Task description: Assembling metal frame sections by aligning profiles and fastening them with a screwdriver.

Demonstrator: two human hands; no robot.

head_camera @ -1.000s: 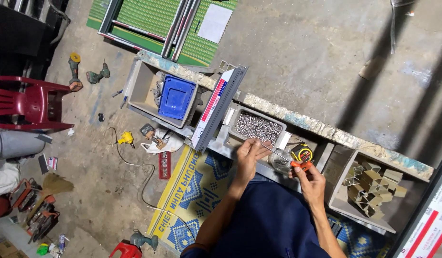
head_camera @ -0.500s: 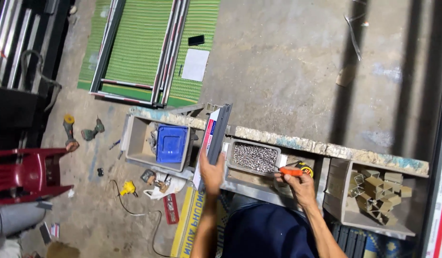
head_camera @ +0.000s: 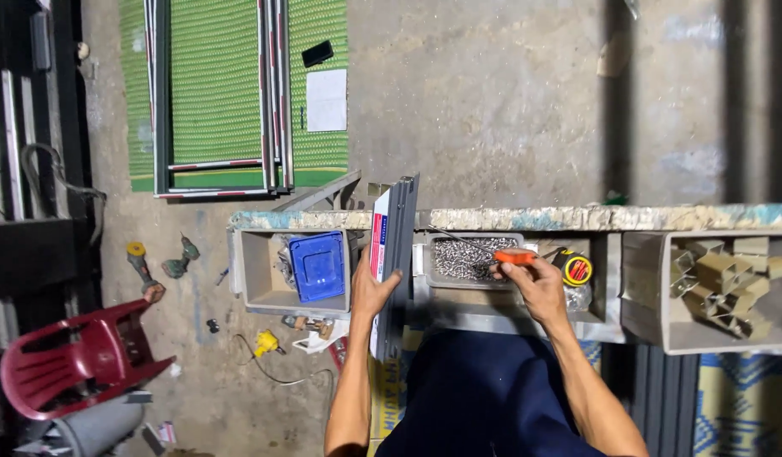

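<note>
Since the earlier frames, the left hand (head_camera: 370,292) has been shifted away from the tray of screws (head_camera: 467,256) and is now wrapped around the grey metal profile (head_camera: 397,254), which stands on edge across the tabletop (head_camera: 594,217), just left of the tray. A red, white and blue protective strip is seen along the profile's left face. The right hand (head_camera: 536,283) is closed around the orange handle of a screwdriver (head_camera: 513,257); its thin shaft is laid over the tray, with the tip pointing up and left above the screws. A second ago this hand was lower, beside the tape measure; it has since been brought up to the tray's edge. Judging by this, the profile is being steadied while the tool is kept over the fasteners.

A yellow, red and black tape measure (head_camera: 576,268) lies just right of the right hand. To the left of the profile, a blue plastic box (head_camera: 317,265) is set in an open grey bin (head_camera: 251,271). At far right, a second bin (head_camera: 644,288) is filled with small beige angle pieces (head_camera: 716,275). On the floor beyond, a white sheet (head_camera: 326,100) and a small black rectangle (head_camera: 316,53) rest on a green mat (head_camera: 209,85). A patterned yellow and blue mat (head_camera: 382,385) is laid beneath the person, and a red plastic chair (head_camera: 69,360) stands at lower left.
</note>
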